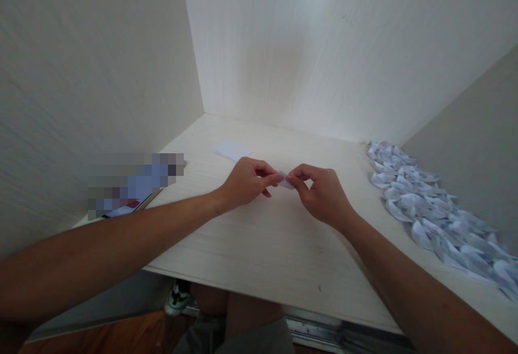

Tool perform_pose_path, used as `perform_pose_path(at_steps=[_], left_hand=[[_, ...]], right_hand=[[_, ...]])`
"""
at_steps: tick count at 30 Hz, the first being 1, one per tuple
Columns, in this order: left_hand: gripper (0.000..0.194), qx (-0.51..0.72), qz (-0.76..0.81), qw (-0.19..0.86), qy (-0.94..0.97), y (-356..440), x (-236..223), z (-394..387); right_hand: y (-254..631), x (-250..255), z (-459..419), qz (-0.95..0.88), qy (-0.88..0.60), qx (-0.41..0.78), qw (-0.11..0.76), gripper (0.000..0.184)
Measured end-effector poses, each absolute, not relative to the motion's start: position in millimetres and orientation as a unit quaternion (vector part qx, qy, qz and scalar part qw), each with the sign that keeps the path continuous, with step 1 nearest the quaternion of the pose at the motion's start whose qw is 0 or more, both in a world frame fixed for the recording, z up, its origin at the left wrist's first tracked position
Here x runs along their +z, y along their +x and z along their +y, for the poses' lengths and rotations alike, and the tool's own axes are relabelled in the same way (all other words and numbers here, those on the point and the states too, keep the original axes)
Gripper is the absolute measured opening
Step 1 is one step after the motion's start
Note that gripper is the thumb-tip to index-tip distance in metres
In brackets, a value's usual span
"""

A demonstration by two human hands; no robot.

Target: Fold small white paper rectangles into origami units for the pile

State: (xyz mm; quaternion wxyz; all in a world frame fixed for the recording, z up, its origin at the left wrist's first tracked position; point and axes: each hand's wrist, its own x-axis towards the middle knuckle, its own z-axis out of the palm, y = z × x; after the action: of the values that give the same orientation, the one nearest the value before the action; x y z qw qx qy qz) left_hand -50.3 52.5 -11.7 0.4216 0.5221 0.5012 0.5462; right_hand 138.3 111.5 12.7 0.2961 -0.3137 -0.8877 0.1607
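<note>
A small piece of folded white paper (285,180) is pinched between my two hands above the middle of the table. My left hand (249,181) grips its left end between thumb and index finger. At its right end, my right hand (318,188) pinches it the same way. Just behind my left hand lies a flat sheet or stack of white paper (231,149). The fingers partly hide the held piece, so its full shape does not show.
Rows of folded white paper pieces (421,197) run along the table's right side. At the left, by the wall, lies a blurred-out bluish object (140,186). Pale panels enclose the white table (259,251) at the back and both sides.
</note>
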Motion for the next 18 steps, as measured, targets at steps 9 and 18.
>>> perform_pose_path(at_steps=[9, 18], left_hand=[[0.016, 0.515, 0.530, 0.406, 0.538, -49.6, -12.7, 54.0], [0.016, 0.492, 0.530, 0.395, 0.566, -53.4, -17.7, 55.3]], right_hand=[[136.9, 12.0, 111.9, -0.873, -0.335, 0.187, 0.300, 0.017], [137.3, 10.4, 114.6, -0.862, -0.343, 0.200, 0.314, 0.016]])
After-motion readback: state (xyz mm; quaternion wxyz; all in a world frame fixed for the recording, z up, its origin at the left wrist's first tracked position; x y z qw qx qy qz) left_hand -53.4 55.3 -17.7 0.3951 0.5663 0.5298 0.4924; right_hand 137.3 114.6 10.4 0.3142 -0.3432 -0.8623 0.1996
